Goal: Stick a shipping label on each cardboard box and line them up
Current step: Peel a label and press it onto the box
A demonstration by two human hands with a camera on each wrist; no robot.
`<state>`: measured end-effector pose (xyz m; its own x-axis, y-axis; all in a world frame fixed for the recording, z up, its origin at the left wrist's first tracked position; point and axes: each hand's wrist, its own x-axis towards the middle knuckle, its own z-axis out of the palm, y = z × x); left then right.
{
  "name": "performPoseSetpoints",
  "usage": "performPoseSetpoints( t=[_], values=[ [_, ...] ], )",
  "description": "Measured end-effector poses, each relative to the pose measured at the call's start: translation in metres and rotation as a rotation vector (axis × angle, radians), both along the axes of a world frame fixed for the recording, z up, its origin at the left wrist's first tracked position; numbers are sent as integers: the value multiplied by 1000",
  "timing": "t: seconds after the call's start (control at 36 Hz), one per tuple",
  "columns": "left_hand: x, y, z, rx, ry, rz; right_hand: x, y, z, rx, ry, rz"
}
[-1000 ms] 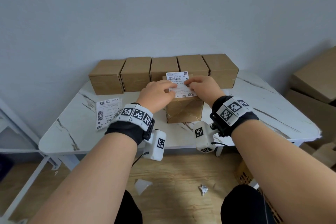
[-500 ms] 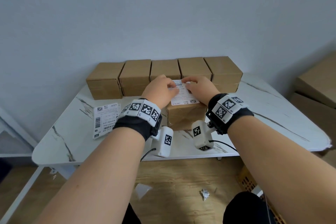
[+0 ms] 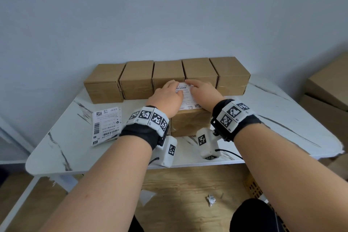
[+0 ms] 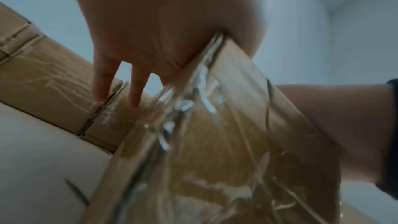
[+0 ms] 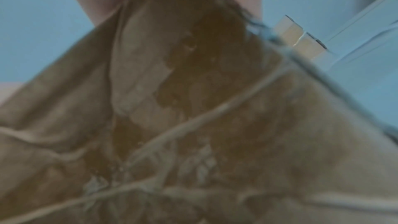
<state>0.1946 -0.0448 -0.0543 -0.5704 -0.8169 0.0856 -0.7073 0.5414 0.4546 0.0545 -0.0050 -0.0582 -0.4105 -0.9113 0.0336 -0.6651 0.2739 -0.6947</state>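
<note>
On top of the front cardboard box [image 3: 190, 121], which stands alone near the table's [image 3: 282, 118] front edge, the left hand [image 3: 166, 96] and right hand [image 3: 204, 93] lie flat with fingers straight, pressing a white shipping label [image 3: 186, 98] down onto its lid. Behind it, 5 more boxes [image 3: 169, 79] stand side by side against the wall with no labels visible on the faces shown. Judging from that and the spare labels [image 3: 106, 125] lying at the left, the job looks barely started, with 5 boxes left.
</note>
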Motion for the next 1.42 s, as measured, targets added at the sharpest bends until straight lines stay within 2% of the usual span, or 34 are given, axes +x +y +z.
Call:
performPoseSetpoints(
  t=[0.25, 0.39, 0.47, 0.64, 0.83, 1.0, 1.42],
  values=[
    [1, 5, 2, -47, -34, 31, 1, 14, 1, -110, 4, -63],
    [4, 12, 8, -283, 5, 68, 5, 30, 4, -173, 31, -65],
    [4, 17, 12, -355, 8, 66, 8, 41, 8, -210, 55, -87],
    [3, 22, 16, -228, 19, 73, 14, 57, 13, -200, 74, -150],
    [11, 29, 12, -44, -89, -8, 24, 72, 15, -155, 20, -82],
    [24, 35, 5, 129, 0, -83, 32, 84, 16, -114, -7, -42],
    [27, 38, 9, 160, -47, -87, 29, 91, 6, -134, -192, 42]
  ],
)
